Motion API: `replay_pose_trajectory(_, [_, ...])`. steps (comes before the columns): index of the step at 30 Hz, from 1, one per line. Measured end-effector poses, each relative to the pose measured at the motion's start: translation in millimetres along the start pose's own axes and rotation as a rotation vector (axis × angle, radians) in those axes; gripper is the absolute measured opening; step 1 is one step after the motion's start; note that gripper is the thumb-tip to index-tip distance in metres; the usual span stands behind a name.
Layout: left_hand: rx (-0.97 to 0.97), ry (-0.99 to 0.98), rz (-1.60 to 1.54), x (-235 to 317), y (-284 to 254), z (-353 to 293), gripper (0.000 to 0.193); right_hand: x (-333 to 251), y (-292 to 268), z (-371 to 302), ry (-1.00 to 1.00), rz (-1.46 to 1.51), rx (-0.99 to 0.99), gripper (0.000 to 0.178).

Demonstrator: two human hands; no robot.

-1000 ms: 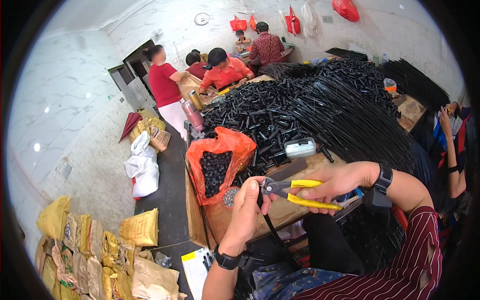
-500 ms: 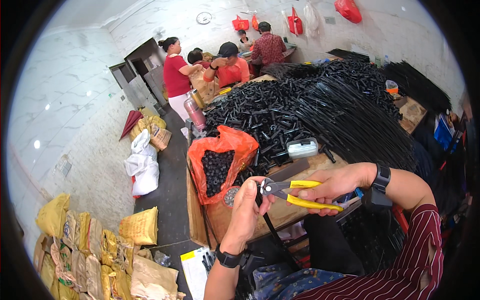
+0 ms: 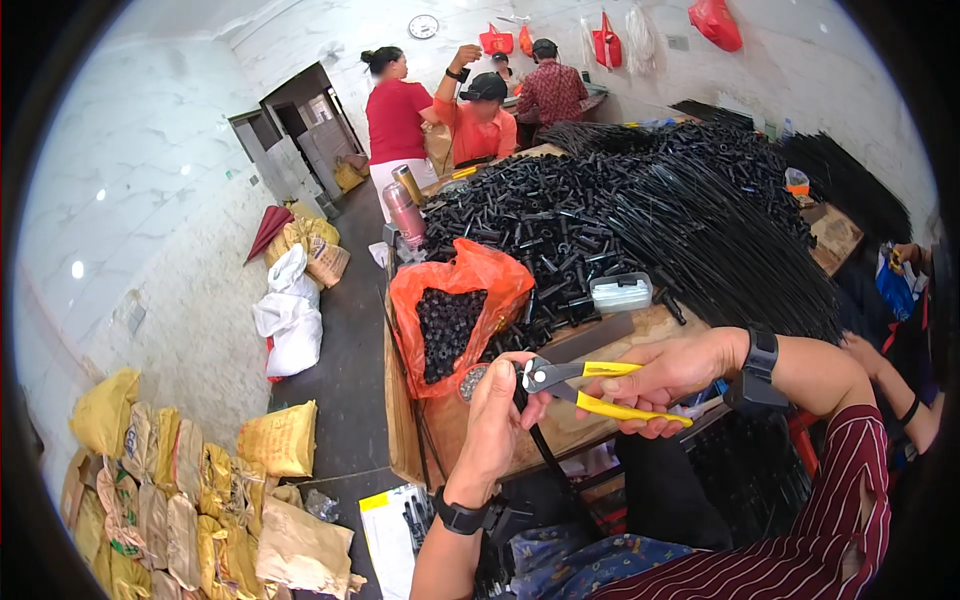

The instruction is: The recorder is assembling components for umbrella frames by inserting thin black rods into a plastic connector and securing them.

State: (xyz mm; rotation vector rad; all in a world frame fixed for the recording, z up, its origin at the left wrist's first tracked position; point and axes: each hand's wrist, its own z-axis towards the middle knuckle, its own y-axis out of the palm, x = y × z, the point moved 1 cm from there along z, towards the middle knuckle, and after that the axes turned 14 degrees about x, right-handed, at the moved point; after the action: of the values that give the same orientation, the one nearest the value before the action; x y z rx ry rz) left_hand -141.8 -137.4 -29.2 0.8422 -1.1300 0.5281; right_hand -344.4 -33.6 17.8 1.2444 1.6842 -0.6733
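My right hand (image 3: 660, 378) is closed round the yellow handles of a pair of pliers (image 3: 562, 373). Their grey jaws reach to the fingertips of my left hand (image 3: 487, 420). Pinched in that hand is the upper end of a thin black rod (image 3: 548, 452), which slants down toward my lap. A small pale bit shows at the jaws, too small to name. My left fingers partly hide the rod's end. Just beyond my left hand stand a small tub of tiny metal pieces (image 3: 472, 382) and an orange-red plastic bag (image 3: 500, 280) of small black parts.
The wooden table (image 3: 440, 425) bears a heap of short black tubes (image 3: 520, 215), long black rods (image 3: 725, 235) and a clear plastic box (image 3: 622, 292). A pink flask (image 3: 405, 215) stands by its left edge. Stacked sacks (image 3: 185, 480) lie lower left. Several people are around the table.
The view has shifted slightly. My hands keep nearly the same grip on pliers and rod. Across the table, a person in orange has raised an arm; another person's arms show more at the right edge.
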Motion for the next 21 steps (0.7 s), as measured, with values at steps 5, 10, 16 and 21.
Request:
replay_pose_trajectory(5, [0.025, -0.012, -0.073, -1, -2, -3, 0.045, 2, 3, 4, 0.022, 0.093, -0.062, 0.044])
replay_pose_trajectory(10, [0.077, 0.066, -0.097, -1, -17, -11, 0.044, 2, -1, 9, -0.071, -0.196, -0.013, 0.035])
replay_pose_trajectory(16, [0.398, 0.165, -0.176, -3, -51, -23, 0.037, 23, -5, 61, -0.272, -0.578, 0.563, 0.026])
replay_pose_trajectory(21, [0.454, 0.210, 0.005, 6, -60, -37, 0.041, 44, -11, 130, -0.610, -0.980, 0.787, 0.032])
